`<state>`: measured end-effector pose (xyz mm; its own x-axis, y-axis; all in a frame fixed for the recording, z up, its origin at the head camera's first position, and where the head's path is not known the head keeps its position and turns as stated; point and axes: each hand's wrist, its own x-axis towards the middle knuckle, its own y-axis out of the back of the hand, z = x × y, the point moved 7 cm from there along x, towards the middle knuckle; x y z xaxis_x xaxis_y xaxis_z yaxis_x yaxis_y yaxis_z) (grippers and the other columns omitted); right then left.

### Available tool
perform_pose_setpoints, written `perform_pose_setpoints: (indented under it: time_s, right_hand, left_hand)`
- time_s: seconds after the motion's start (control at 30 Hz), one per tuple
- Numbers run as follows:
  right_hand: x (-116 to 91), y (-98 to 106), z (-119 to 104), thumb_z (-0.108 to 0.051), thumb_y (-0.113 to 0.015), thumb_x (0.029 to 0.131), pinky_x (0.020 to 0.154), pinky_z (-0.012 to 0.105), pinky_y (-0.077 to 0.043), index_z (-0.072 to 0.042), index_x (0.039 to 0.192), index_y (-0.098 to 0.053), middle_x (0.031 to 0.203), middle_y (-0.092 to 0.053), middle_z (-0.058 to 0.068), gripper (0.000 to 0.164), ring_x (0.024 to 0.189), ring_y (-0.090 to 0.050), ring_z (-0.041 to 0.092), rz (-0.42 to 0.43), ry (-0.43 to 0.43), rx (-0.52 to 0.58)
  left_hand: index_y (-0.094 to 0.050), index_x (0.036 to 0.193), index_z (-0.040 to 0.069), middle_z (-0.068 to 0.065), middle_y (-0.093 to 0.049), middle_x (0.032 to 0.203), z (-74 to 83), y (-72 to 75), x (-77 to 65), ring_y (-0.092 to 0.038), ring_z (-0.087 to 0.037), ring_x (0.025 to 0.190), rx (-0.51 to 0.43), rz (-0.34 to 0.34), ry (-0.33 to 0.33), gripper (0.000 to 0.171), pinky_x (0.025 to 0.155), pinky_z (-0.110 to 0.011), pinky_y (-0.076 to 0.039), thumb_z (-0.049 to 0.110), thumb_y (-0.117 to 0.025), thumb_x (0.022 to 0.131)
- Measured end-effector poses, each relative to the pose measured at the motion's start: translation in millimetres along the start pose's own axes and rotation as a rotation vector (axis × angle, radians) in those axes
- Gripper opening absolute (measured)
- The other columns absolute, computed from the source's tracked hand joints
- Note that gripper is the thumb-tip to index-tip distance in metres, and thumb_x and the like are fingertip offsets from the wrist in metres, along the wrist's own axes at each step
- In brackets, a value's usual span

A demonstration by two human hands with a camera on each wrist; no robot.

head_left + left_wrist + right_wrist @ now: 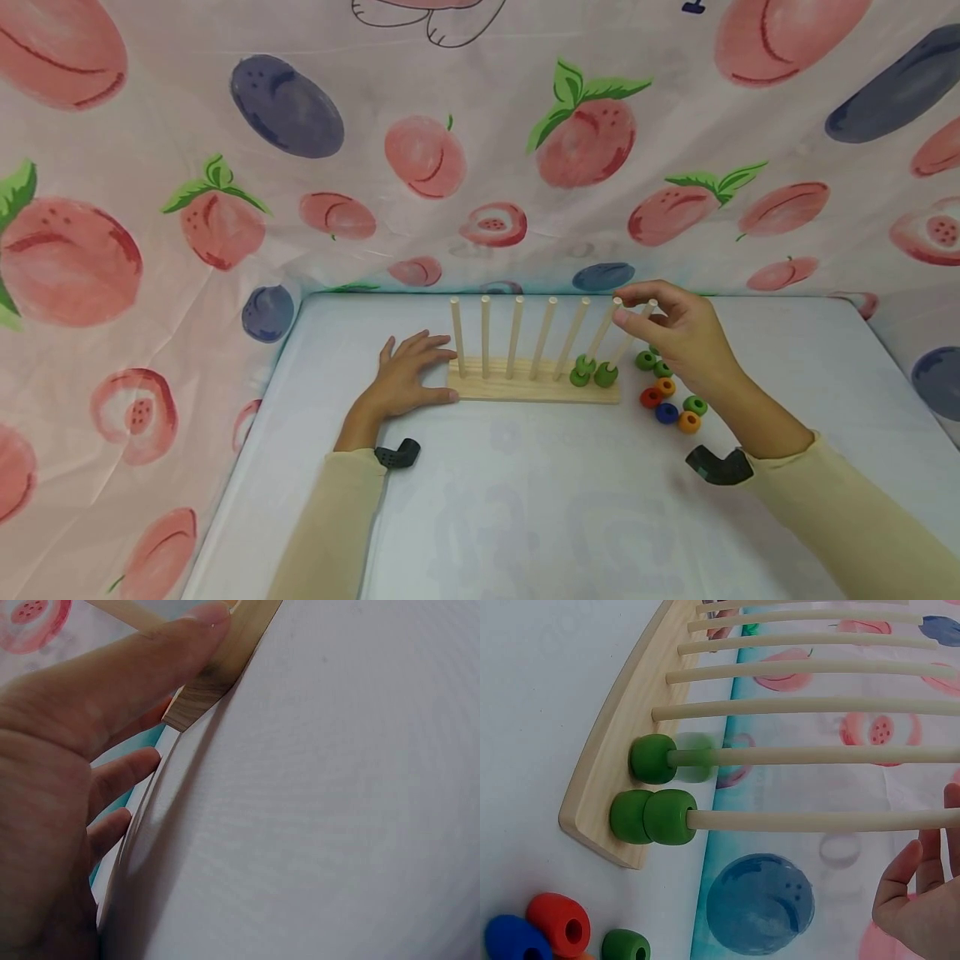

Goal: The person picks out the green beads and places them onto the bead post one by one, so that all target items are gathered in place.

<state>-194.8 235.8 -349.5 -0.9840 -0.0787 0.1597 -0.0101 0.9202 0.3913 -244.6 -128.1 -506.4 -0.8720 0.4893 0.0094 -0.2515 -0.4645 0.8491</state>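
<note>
Wooden base point(525, 389) with seven upright pegs point(517, 337), sitting on a white table point(510, 508). Left hand point(408, 375) is holding the left end of the base, thumb at the front corner and forefinger at the back, the other fingers kinda spread out. Right hand point(686, 333) is up by the top of the second peg from the right, thumb and forefinger apart with nothing between them but maybe that peg tip; can't tell if they're touching it. Far-right peg has two green beads point(670, 817) stacked at the bottom. Next one over has one green bead point(651, 759) right down on the base, plus a blurry green bead point(696, 757) just above it. Loose beads point(667, 413) in red, blue, orange and green lie off the right end, below the right hand. Fruit-print cloth point(480, 92) behind everything.
</note>
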Motion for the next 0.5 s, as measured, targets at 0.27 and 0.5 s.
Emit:
perform_pose_setpoints:
  time_s: [0.27, 0.5]
  right_hand:
    - [0.4, 0.9, -0.4, -0.020, -0.073, 0.096, 0.087, 0.016, -0.052, -0.009, 0.120, -0.071, 0.114, -0.066, -0.005, 0.027, 0.112, -0.058, 0.013, -0.001, 0.011, 0.007]
    - [-0.4, 1.7, -2.8, -0.019, -0.072, 0.096, 0.087, 0.015, -0.052, -0.007, 0.122, -0.070, 0.113, -0.065, -0.004, 0.029, 0.111, -0.058, 0.013, -0.005, 0.014, 0.016]
  left_hand:
    - [-0.063, 0.139, 0.029, 0.005, -0.044, 0.161, 2.2, 0.7, -0.4, -0.021, -0.027, 0.157, 0.007, 0.005, -0.003, 0.072, 0.122, -0.068, 0.005, 0.063, -0.079, 0.077]
    - [-0.063, 0.139, 0.029, 0.006, -0.043, 0.161, 2.2, 0.6, -0.4, -0.020, -0.026, 0.158, 0.005, -0.003, 0.007, 0.073, 0.122, -0.066, 0.006, 0.062, -0.079, 0.077]
